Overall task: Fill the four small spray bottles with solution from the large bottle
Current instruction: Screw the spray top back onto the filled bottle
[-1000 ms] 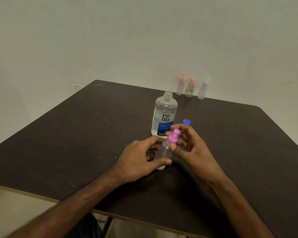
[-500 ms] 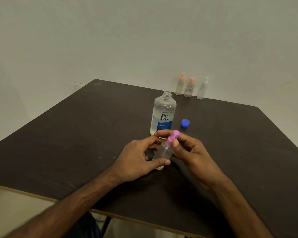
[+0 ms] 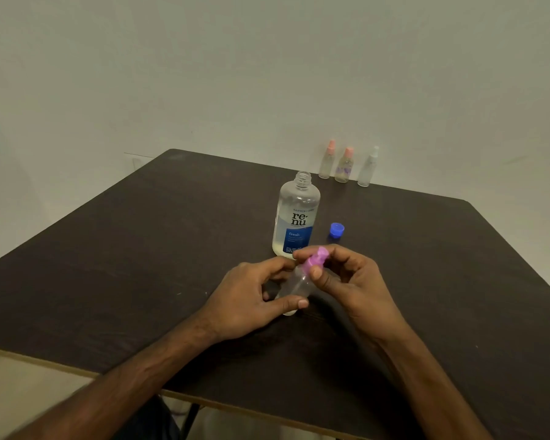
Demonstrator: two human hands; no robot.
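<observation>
A small clear spray bottle (image 3: pixel 297 285) with a pink spray cap (image 3: pixel 314 261) stands tilted on the dark table (image 3: pixel 140 249). My left hand (image 3: pixel 254 296) grips its body, thumb across the front. My right hand (image 3: pixel 350 281) pinches the pink cap between thumb and fingers. Just behind them stands the large clear "renu" bottle (image 3: pixel 296 217), uncapped, with pale liquid low inside. Its blue cap (image 3: pixel 336 230) lies on the table to its right.
Three small spray bottles stand in a row at the table's far edge by the wall: two with peach caps (image 3: pixel 326 161) (image 3: pixel 344 166) and one white-capped (image 3: pixel 368 168). The table's near edge runs below my forearms.
My right hand's fingers have shifted round the pink cap, as if turning it. The bottle stays in my left hand at the same spot.
</observation>
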